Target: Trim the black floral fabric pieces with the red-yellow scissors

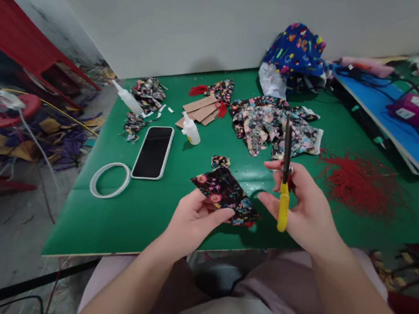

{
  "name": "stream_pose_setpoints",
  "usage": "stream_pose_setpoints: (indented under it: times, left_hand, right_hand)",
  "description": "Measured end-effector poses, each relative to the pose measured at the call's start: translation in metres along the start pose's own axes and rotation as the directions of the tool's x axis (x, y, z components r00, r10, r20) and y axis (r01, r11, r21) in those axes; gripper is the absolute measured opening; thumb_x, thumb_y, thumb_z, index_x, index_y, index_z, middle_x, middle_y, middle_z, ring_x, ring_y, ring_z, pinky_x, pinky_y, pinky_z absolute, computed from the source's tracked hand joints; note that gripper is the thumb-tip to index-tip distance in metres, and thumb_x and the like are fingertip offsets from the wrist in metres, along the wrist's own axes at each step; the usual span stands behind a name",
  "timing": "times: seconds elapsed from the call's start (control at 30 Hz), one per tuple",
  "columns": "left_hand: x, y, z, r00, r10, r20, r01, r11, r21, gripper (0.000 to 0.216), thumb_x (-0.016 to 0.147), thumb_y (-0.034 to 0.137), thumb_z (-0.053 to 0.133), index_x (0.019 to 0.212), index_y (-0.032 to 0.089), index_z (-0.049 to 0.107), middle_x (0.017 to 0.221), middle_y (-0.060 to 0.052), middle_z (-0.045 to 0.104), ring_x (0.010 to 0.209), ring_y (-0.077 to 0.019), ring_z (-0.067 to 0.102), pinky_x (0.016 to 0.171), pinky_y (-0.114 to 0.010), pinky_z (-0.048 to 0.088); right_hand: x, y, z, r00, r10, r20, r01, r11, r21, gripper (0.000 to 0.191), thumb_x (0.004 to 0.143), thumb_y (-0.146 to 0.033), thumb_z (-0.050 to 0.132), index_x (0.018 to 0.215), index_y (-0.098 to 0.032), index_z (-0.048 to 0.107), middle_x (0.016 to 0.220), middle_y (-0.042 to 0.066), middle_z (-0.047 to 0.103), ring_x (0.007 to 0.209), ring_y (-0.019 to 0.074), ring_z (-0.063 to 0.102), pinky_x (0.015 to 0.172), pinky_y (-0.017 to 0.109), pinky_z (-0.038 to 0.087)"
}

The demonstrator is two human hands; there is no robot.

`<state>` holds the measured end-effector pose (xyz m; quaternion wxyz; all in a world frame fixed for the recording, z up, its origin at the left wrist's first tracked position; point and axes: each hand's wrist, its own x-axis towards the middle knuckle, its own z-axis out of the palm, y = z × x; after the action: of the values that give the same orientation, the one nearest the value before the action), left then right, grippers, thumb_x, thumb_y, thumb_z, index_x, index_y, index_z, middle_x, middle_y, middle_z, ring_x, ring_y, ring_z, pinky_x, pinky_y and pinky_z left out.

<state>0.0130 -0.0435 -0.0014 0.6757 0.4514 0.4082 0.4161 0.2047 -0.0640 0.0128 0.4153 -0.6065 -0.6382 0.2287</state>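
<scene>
My left hand (194,221) pinches a fan-shaped piece of black floral fabric (224,192) above the near edge of the green table (118,217). My right hand (302,209) grips yellow-handled scissors (284,186) upright, blades pointing up and closed, just right of the fabric piece. A small floral scrap (219,161) lies on the table just beyond the held piece.
On the table lie a phone (153,151), a white tape ring (110,179), two glue bottles (191,130), cardboard pieces (200,109), a pile of floral fabric (274,127) and red thread (359,180). A blue board with tools (398,109) sits at the right.
</scene>
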Motion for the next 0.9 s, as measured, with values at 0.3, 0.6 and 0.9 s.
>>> stream_pose_setpoints:
  times: [0.3, 0.6, 0.9]
  left_hand:
    - [-0.005, 0.005, -0.002, 0.963, 0.212, -0.168, -0.197, 0.975, 0.104, 0.015, 0.066, 0.013, 0.075, 0.078, 0.017, 0.067, 0.074, 0.002, 0.074, 0.066, -0.0132, 0.071, 0.063, -0.019, 0.060]
    - [-0.011, 0.000, -0.005, 0.968, 0.225, -0.113, -0.199, 0.958, 0.206, 0.013, 0.069, 0.013, 0.073, 0.080, 0.019, 0.067, 0.072, 0.004, 0.073, 0.063, -0.0111, 0.070, 0.061, -0.016, 0.059]
    - [-0.013, 0.004, 0.001, 0.971, 0.223, -0.088, -0.200, 0.956, 0.214, 0.014, 0.070, 0.011, 0.071, 0.078, 0.020, 0.063, 0.070, 0.007, 0.072, 0.060, -0.0101, 0.070, 0.057, -0.014, 0.059]
  right_hand:
    - [-0.003, -0.001, -0.001, 0.934, -0.320, 0.159, 0.357, 0.848, -0.392, 0.049, 0.081, -0.032, 0.056, 0.124, -0.012, 0.048, 0.104, 0.011, 0.059, 0.100, 0.0227, 0.055, 0.082, 0.033, 0.046]
    - [-0.004, -0.003, -0.001, 0.907, -0.385, 0.169, 0.420, 0.807, -0.415, 0.048, 0.085, -0.038, 0.051, 0.121, -0.005, 0.051, 0.087, 0.008, 0.063, 0.082, 0.0191, 0.059, 0.071, 0.029, 0.048]
    - [-0.007, -0.007, -0.001, 0.913, -0.391, 0.121, 0.401, 0.795, -0.456, 0.040, 0.087, -0.045, 0.049, 0.102, -0.009, 0.059, 0.070, 0.004, 0.064, 0.061, 0.0143, 0.060, 0.053, 0.024, 0.043]
